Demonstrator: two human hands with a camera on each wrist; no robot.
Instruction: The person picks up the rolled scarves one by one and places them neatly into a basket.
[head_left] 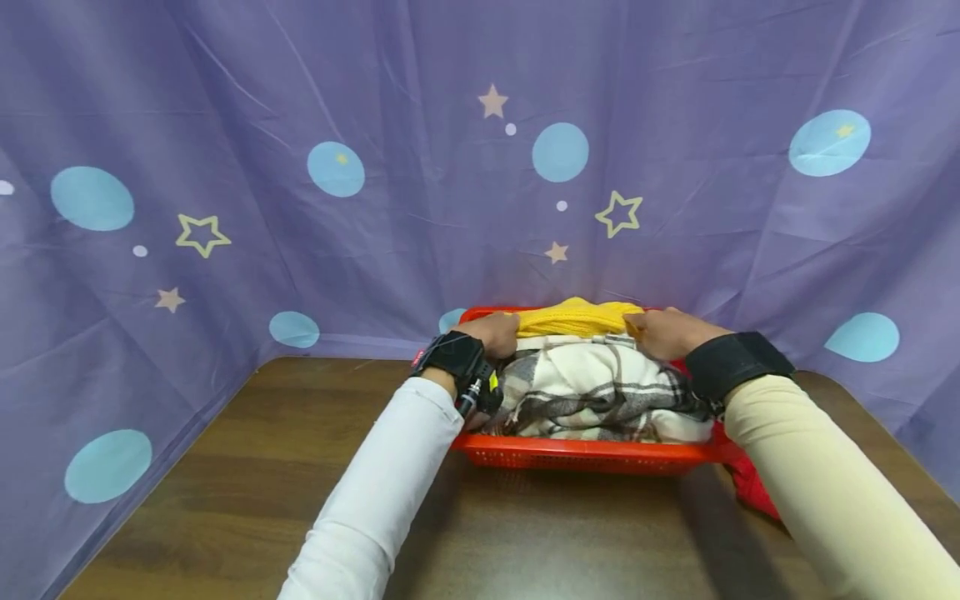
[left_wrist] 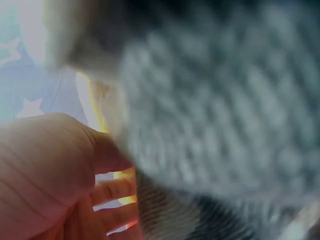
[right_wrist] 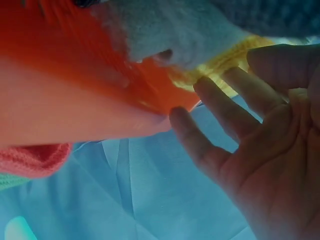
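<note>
A yellow knit cloth lies along the back of a red plastic basket, above folded black-and-white plaid fabric. My left hand pinches the cloth's left end; in the left wrist view the thumb and fingers of that hand reach behind blurred grey fabric, which hides the fingertips. At the opposite end, my right hand pinches the yellow cloth. The right wrist view shows this hand with thumb and index at the yellow knit and the other fingers spread beside the basket wall.
The basket stands on a brown wooden table against a purple curtain with stars and dots. Red knit fabric lies right of the basket, partly hidden by my right forearm. A bit of green fabric shows under the red knit.
</note>
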